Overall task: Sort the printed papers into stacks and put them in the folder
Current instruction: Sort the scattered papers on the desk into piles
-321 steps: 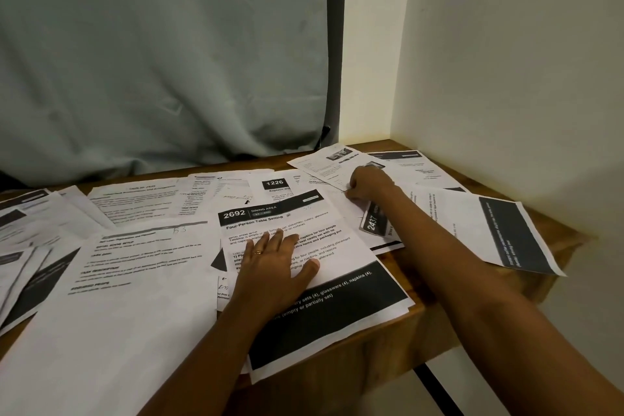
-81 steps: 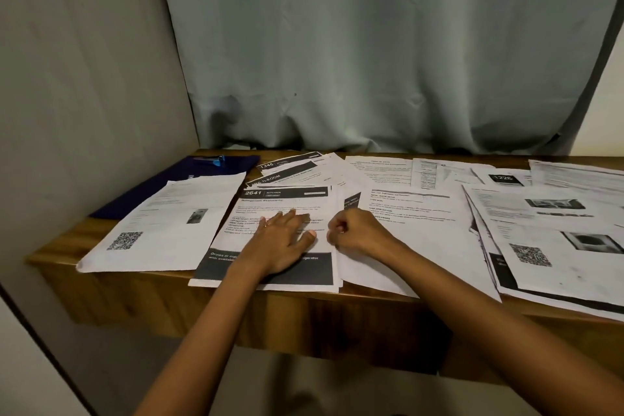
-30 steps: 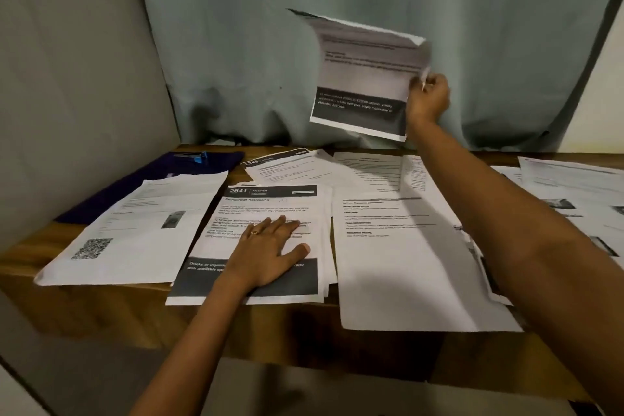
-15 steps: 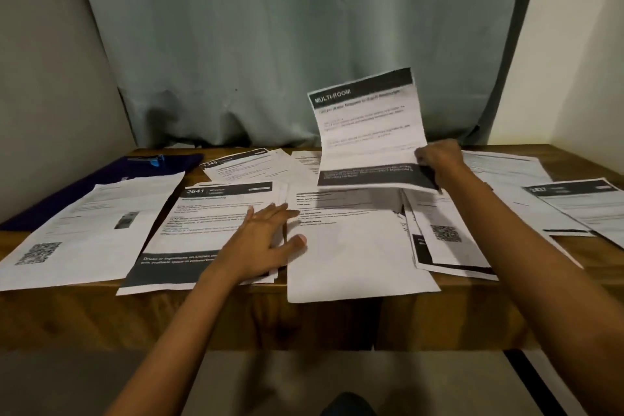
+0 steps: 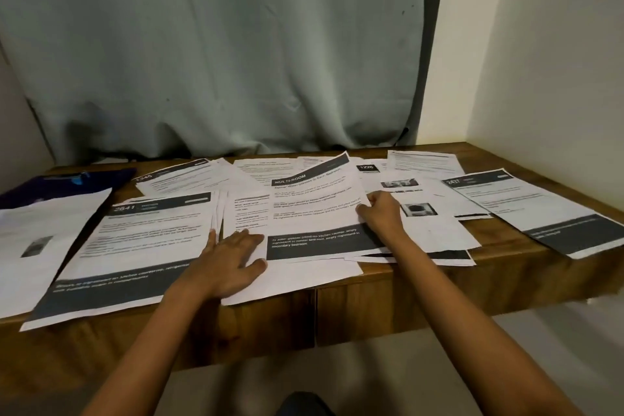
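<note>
Printed papers cover the wooden table (image 5: 398, 294). A sheet headed MULTI-ROOM (image 5: 314, 209) lies in the middle on top of a plain text sheet (image 5: 250, 213). My right hand (image 5: 380, 213) pinches the MULTI-ROOM sheet's right edge. My left hand (image 5: 229, 260) rests flat with straight fingers on the text sheet, next to the stack topped by sheet 2641 (image 5: 141, 243). A dark blue folder (image 5: 67, 184) lies at the back left, partly under a white sheet (image 5: 37, 236).
More sheets lie to the right: sheet 2437 (image 5: 526, 209), a sheet with photos (image 5: 425, 216) and sheet 1226 (image 5: 368, 169). Sheet 1345 (image 5: 182, 177) lies at the back. A grey curtain (image 5: 216, 51) hangs behind; a wall closes the right side.
My right hand has brought the MULTI-ROOM sheet down from the air onto the papers in the middle. My left hand has slid right, off the 2641 stack onto the text sheet.
</note>
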A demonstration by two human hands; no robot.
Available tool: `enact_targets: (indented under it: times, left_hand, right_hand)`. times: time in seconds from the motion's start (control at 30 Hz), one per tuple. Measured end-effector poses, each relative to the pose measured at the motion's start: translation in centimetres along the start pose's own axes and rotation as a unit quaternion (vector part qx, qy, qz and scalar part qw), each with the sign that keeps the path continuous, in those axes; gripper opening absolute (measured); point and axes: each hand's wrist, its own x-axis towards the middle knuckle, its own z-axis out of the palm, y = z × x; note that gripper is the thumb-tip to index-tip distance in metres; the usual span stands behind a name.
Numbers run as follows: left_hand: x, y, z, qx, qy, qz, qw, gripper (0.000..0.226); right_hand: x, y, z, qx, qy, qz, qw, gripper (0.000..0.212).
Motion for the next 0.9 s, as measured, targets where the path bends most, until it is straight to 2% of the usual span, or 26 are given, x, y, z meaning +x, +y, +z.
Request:
enact_targets:
  times: [0.1, 0.37, 0.47, 0.6, 0.73, 0.9]
  left_hand:
    - [0.3, 1.2, -0.1, -0.038, 0.038, 0.018, 0.998, 0.06]
    - [3.2, 5.6, 0.0, -0.09, 0.117, 0.088, 0.985, 0.092]
    - [4.3, 7.4, 0.4, -0.091, 0.117, 0.106, 0.983, 0.109]
    - [5.5, 10.3, 1.2, -0.087, 0.109, 0.114, 0.984, 0.098]
    - [7.4, 13.0, 2.1, -0.089, 0.112, 0.128, 0.981, 0.11]
    - [9.3, 16.9, 2.0, -0.084, 0.111, 0.145, 0.98, 0.113]
  right_hand:
    - [-0.2, 0.7, -0.4, 0.031, 0.003, 0.002, 1.0, 0.016]
    - [-0.1, 3.3, -3.4, 0.102, 0.019, 0.017, 0.994, 0.018]
    - [0.3, 4.5, -4.8, 0.113, 0.026, 0.027, 0.993, 0.015]
    - [0.8, 6.1, -6.4, 0.126, 0.032, 0.037, 0.991, 0.016]
    - [1.4, 7.7, -8.5, 0.149, 0.047, 0.042, 0.987, 0.012]
    - [3.1, 9.6, -12.7, 0.167, 0.074, 0.07, 0.981, 0.011]
